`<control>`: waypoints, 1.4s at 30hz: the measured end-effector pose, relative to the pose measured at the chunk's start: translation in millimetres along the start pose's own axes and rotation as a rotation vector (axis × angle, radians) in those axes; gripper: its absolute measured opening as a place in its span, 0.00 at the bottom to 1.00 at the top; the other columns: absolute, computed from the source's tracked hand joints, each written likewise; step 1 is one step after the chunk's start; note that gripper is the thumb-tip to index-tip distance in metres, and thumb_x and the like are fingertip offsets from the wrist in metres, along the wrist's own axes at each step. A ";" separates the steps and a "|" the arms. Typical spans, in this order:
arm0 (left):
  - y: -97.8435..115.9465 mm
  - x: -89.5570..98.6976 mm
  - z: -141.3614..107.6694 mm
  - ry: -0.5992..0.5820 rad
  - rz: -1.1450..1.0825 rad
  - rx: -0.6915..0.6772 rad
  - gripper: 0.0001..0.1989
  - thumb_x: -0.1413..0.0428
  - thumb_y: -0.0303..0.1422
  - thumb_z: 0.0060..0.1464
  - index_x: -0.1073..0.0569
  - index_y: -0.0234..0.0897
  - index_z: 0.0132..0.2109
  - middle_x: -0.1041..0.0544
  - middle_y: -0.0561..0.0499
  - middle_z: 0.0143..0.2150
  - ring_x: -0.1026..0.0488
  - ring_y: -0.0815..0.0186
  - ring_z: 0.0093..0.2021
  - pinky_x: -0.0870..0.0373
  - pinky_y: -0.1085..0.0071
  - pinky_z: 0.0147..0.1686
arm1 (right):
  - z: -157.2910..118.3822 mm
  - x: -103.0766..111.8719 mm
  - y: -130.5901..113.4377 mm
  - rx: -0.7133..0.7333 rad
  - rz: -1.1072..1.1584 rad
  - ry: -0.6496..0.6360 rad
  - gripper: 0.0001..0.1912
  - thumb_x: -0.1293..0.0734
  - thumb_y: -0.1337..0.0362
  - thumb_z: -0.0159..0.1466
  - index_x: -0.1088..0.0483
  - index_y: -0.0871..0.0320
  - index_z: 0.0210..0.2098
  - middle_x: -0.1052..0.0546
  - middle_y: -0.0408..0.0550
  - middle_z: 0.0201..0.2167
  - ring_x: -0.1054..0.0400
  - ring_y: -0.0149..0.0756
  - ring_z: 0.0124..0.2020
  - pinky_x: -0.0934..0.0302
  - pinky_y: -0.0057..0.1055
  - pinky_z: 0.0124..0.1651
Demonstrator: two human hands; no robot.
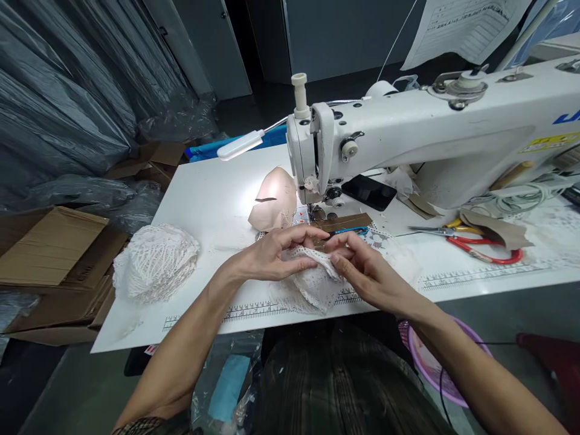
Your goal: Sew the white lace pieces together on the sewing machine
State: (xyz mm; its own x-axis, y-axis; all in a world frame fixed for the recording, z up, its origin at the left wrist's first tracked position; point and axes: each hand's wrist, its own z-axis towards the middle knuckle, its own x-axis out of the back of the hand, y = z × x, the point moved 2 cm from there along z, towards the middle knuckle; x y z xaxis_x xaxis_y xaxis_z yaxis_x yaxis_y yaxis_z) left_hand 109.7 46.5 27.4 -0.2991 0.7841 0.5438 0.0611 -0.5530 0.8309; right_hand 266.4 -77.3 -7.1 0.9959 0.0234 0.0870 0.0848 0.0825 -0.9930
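Observation:
White lace fabric [312, 289] hangs between my two hands over the front of the sewing table. My left hand [285, 251] pinches its upper edge from the left, thumb below and fingers above. On the right, my right hand [362, 266] grips the same edge between thumb and fingers. Just behind the hands is the needle area of a white sewing machine [385, 136]. A beige moulded cup piece [274, 199] lies left of the needle. Partly behind my right hand are a blue-handled tool [356, 230] and a brown strip [348, 222].
A pile of white lace [156, 263] sits at the table's left. Red-handled scissors [484, 249] and a black phone [370, 192] lie to the right. Cardboard boxes [54, 248] stand left of the table [131, 329]. A pink basket [446, 386] is below right.

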 end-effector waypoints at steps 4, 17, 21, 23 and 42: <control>4.8 0.7 -11.6 0.066 -0.001 0.011 0.16 0.41 0.31 0.57 0.27 0.39 0.53 0.22 0.46 0.44 0.25 0.63 0.42 0.29 0.69 0.40 | -0.7 -2.9 -4.3 0.240 -0.220 -0.016 0.15 0.33 0.60 0.66 0.38 0.53 0.51 0.29 0.49 0.44 0.34 0.38 0.46 0.37 0.32 0.46; 5.4 6.2 -41.8 0.301 -0.115 0.056 0.05 0.34 0.32 0.50 0.22 0.36 0.32 0.23 0.47 0.32 0.26 0.66 0.32 0.29 0.70 0.30 | 5.6 -23.1 -4.2 0.337 -0.199 0.118 0.02 0.35 0.65 0.67 0.32 0.56 0.38 0.25 0.48 0.36 0.31 0.36 0.37 0.37 0.32 0.39; 5.1 1.7 -48.6 0.427 -0.157 0.054 0.05 0.35 0.32 0.51 0.22 0.35 0.32 0.22 0.45 0.34 0.25 0.65 0.33 0.28 0.71 0.30 | 5.2 -27.7 -0.9 0.312 -0.120 0.223 0.03 0.35 0.65 0.66 0.32 0.55 0.35 0.25 0.48 0.35 0.31 0.36 0.36 0.37 0.32 0.37; 5.2 -0.1 -50.8 0.466 -0.167 0.048 0.04 0.36 0.31 0.51 0.22 0.35 0.32 0.22 0.45 0.35 0.25 0.65 0.33 0.28 0.70 0.30 | 5.3 -30.1 2.0 0.314 -0.108 0.266 0.04 0.34 0.64 0.65 0.32 0.55 0.34 0.25 0.48 0.34 0.31 0.37 0.36 0.37 0.33 0.36; -3.2 -3.4 -48.5 0.462 -0.274 0.125 0.23 0.35 0.28 0.50 0.34 0.36 0.50 0.22 0.50 0.35 0.24 0.68 0.36 0.28 0.74 0.35 | 10.7 -32.2 23.8 0.187 -0.116 0.383 0.11 0.33 0.56 0.65 0.30 0.55 0.31 0.23 0.49 0.31 0.31 0.37 0.33 0.37 0.33 0.32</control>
State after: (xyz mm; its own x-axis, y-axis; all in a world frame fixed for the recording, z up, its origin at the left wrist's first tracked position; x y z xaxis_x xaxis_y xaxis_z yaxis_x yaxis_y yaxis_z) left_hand 64.4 32.0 17.3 -0.7052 0.6739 0.2205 0.0263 -0.2859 0.9579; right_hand 236.0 -65.4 -32.7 0.9225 -0.3648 0.1262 0.2249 0.2423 -0.9438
